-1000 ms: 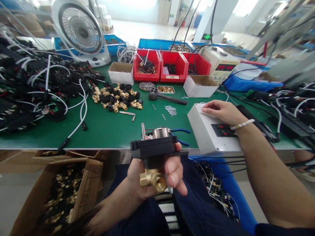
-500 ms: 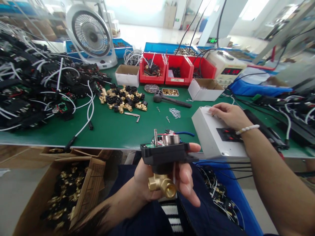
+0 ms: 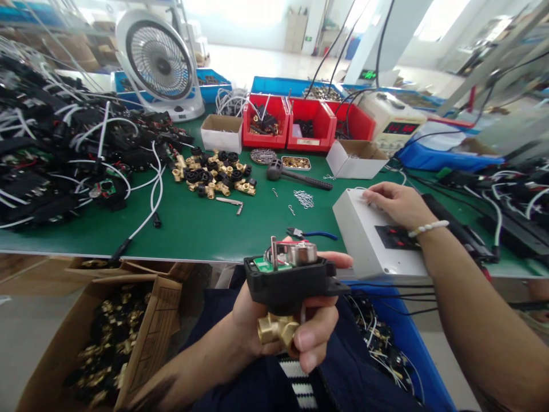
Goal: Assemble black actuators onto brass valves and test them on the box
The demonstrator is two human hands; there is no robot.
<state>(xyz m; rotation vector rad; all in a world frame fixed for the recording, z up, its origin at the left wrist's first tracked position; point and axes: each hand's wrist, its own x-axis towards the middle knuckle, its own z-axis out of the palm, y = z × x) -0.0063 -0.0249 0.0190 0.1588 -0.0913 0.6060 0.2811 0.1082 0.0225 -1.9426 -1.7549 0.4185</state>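
Observation:
My left hand is closed around a motorised valve above my lap. Its black housing has no lid, so a green circuit board, a silver motor and an upright metal pin show. Below the housing is a brass valve body, and my fingers curl round its right side. My right hand rests on top of a light grey box. The thumb and fingertips meet at the box's far left corner; what they pinch is hidden. Blue-handled cutting pliers lie just beyond the valve.
Brass fittings with black caps are heaped on the green table. A black mallet and metal clips lie mid-table. Red bins and a fan stand behind. Wired housings pile up left. Cartons sit below.
The valve has tipped towards me, showing more of its circuit board. My left fingers have curled in round the brass body. My right hand stays on the box.

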